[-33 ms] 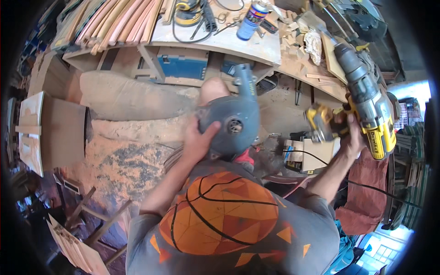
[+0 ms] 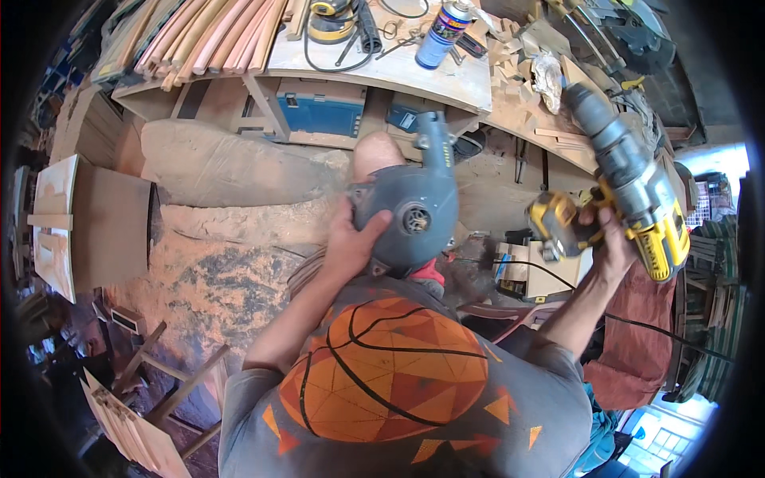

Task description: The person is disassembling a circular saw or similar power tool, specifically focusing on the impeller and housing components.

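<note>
Daylight fills the scene evenly, bright and fairly soft, with the strongest light at the lower right, where a washed-out window [image 2: 665,442] glares pale blue. The desk [image 2: 446,76] along the top bows in a curve (the fisheye bends every straight edge toward the rim), and a black ring of vignette closes in all around, darkest at the left. The middle is reasonably sharp, the sawdust-covered floor [image 2: 223,263] is evenly lit with only faint shadows, and detail softens and smears toward the edges.
</note>
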The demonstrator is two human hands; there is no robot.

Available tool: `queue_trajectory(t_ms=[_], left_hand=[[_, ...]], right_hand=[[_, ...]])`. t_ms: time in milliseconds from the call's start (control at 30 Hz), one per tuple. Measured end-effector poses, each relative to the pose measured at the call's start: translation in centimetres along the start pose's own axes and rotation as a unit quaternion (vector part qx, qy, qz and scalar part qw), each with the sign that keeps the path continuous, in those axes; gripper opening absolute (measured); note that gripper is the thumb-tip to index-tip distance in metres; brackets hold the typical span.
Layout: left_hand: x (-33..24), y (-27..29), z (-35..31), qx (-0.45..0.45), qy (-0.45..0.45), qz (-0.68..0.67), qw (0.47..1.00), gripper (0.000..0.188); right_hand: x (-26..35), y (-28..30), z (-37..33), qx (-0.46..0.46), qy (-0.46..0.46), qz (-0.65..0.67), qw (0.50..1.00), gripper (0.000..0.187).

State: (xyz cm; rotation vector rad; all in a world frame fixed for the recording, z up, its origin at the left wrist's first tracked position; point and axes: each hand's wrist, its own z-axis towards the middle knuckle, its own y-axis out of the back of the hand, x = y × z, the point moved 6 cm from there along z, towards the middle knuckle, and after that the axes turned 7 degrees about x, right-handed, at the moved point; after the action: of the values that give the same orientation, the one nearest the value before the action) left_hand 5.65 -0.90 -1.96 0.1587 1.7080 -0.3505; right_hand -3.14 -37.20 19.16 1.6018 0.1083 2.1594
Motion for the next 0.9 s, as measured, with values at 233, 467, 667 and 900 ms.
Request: queue_trajectory(t_ms=[233, 467, 667, 900], left_hand=[[-1.5, -1.9, -0.2, 0.023, -0.006, -0.169, 0.985, 0.06], [0.5, -2.9, -0.2, 0.016, -0.097, -0.149, 0.984, 0.054], [0.4, -4.0, 0.1, 0.06, -0.097, -0.2, 0.973, 0.051], [1.0, -2.6, -0.2, 0.039, -0.055, -0.217, 0.974, 0.051]], right_hand=[[3.5, -2.3, -5.1, 0.246, 0.006, -0.264, 0.933, 0.05], [9.7, -7.8, -2.2, 0.389, 0.037, -0.272, 0.879, 0.051], [12.6, -10.5, -1.8, 0.424, 0.034, -0.291, 0.857, 0.051], [12.2, -11.9, -0.8, 0.462, 0.044, -0.263, 0.846, 0.052]])
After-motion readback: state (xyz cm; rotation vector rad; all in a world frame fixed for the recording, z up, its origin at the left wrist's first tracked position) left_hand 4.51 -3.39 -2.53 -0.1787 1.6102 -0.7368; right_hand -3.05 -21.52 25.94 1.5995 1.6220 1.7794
